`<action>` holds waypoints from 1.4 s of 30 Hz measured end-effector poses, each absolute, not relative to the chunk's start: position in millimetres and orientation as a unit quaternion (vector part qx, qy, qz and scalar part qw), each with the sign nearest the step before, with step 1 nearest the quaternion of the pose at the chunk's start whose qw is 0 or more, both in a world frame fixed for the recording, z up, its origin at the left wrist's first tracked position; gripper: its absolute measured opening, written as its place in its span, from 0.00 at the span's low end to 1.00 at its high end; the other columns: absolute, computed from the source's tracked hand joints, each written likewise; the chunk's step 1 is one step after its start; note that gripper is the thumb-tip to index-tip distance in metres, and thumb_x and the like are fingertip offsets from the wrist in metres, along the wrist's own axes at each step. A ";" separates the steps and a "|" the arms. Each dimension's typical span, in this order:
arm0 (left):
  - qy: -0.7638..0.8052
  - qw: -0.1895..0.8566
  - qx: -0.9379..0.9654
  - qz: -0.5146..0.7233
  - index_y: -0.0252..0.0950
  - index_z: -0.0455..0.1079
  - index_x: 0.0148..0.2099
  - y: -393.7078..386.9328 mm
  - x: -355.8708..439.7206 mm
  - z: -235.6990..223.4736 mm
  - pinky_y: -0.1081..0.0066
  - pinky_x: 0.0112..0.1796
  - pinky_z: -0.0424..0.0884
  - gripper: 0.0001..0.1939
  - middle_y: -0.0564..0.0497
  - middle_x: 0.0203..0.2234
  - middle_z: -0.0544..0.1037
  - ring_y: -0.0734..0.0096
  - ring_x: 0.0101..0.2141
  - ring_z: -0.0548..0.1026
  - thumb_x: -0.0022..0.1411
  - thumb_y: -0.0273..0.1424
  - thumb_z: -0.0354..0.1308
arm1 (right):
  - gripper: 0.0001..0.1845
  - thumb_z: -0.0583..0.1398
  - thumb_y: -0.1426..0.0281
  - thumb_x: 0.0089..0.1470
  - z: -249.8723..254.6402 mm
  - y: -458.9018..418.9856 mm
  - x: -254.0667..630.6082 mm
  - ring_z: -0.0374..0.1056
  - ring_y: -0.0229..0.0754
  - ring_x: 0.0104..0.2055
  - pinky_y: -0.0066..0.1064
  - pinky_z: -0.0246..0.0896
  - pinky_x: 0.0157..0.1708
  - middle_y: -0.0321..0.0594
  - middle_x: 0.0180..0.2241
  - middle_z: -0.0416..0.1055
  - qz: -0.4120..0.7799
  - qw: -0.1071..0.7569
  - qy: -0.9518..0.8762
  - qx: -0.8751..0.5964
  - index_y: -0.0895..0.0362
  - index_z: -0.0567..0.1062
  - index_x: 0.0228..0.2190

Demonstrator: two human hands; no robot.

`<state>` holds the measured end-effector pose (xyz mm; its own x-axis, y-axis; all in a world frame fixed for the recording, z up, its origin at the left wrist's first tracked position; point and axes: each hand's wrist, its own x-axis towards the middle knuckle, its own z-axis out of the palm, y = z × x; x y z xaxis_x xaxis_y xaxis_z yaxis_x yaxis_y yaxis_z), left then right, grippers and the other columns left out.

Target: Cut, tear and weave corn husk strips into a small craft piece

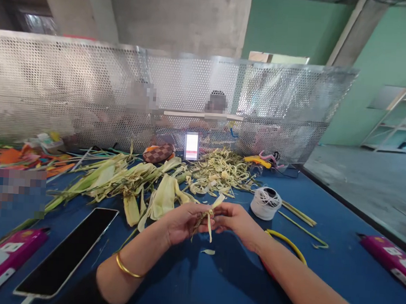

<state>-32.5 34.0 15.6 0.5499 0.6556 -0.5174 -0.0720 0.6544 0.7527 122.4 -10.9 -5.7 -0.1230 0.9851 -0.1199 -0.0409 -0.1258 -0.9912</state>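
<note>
Both my hands meet over the middle of the blue table. My left hand (185, 222) is closed, its fingers pinching pale strips of corn husk (210, 221) gathered in a small bunch. From the right, the fingers of my right hand (228, 217) curl in and grip the same husk strips. One strip points up past the fingers and another hangs below. A small loose scrap of husk (209, 252) lies on the table just under my hands. Beyond my left hand is a wide flat piece of husk (163, 197). A ball of white string (266, 203) stands beyond my right wrist.
Long husks (119, 174) and a heap of shredded strips (219, 171) spread across the back. A phone (69, 249) lies at left. Magenta devices (14, 257) sit at both sides. Thin stalks (303, 227) lie right. A perforated metal screen (193, 87) stands behind, people beyond it.
</note>
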 end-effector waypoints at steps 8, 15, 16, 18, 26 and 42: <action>0.461 0.794 0.340 0.203 0.30 0.71 0.29 34.9 -30.3 13.4 0.80 0.24 0.71 0.05 0.50 0.22 0.76 0.77 0.21 0.73 0.56 0.25 0.58 | 0.06 0.61 0.68 0.41 -20.9 -9.6 132.3 0.65 0.33 0.22 0.27 0.61 0.28 0.32 0.20 0.70 0.523 0.451 -0.508 -0.514 0.58 0.74 0.24; 0.459 0.760 0.381 0.257 0.31 0.72 0.29 32.9 -25.1 10.3 0.79 0.24 0.71 0.04 0.50 0.23 0.77 0.76 0.22 0.74 0.57 0.25 0.58 | 0.09 0.60 0.64 0.45 -15.3 -9.9 140.7 0.63 0.35 0.22 0.29 0.59 0.28 0.31 0.17 0.66 0.437 0.474 -0.533 -0.548 0.57 0.71 0.22; 0.466 0.757 0.375 0.263 0.31 0.72 0.29 33.1 -24.4 9.8 0.79 0.23 0.71 0.04 0.50 0.22 0.77 0.77 0.21 0.73 0.57 0.25 0.58 | 0.09 0.59 0.64 0.45 -14.2 -10.0 141.2 0.63 0.35 0.22 0.29 0.59 0.28 0.31 0.18 0.66 0.415 0.472 -0.540 -0.560 0.57 0.71 0.22; 0.477 0.755 0.359 0.270 0.31 0.72 0.28 34.0 -23.5 8.8 0.80 0.23 0.70 0.05 0.50 0.22 0.77 0.77 0.21 0.73 0.57 0.25 0.58 | 0.09 0.59 0.64 0.46 -12.8 -10.3 142.2 0.63 0.36 0.23 0.29 0.58 0.28 0.32 0.18 0.66 0.368 0.465 -0.556 -0.582 0.57 0.72 0.23; 0.473 0.738 0.394 0.276 0.29 0.73 0.28 34.5 -23.1 3.0 0.79 0.25 0.71 0.04 0.47 0.23 0.77 0.77 0.22 0.73 0.53 0.26 0.62 | 0.08 0.57 0.69 0.53 -10.7 -15.9 147.5 0.65 0.38 0.28 0.29 0.59 0.30 0.37 0.25 0.69 0.143 0.436 -0.688 -0.562 0.56 0.72 0.25; 0.383 0.667 0.619 0.159 0.29 0.73 0.23 22.1 -22.5 -2.5 0.74 0.25 0.67 0.15 0.48 0.18 0.75 0.76 0.19 0.71 0.40 0.37 0.68 | 0.09 0.53 0.75 0.58 -0.1 -20.9 151.8 0.63 0.39 0.33 0.29 0.57 0.32 0.40 0.31 0.67 -0.026 0.250 -0.874 -0.417 0.58 0.73 0.31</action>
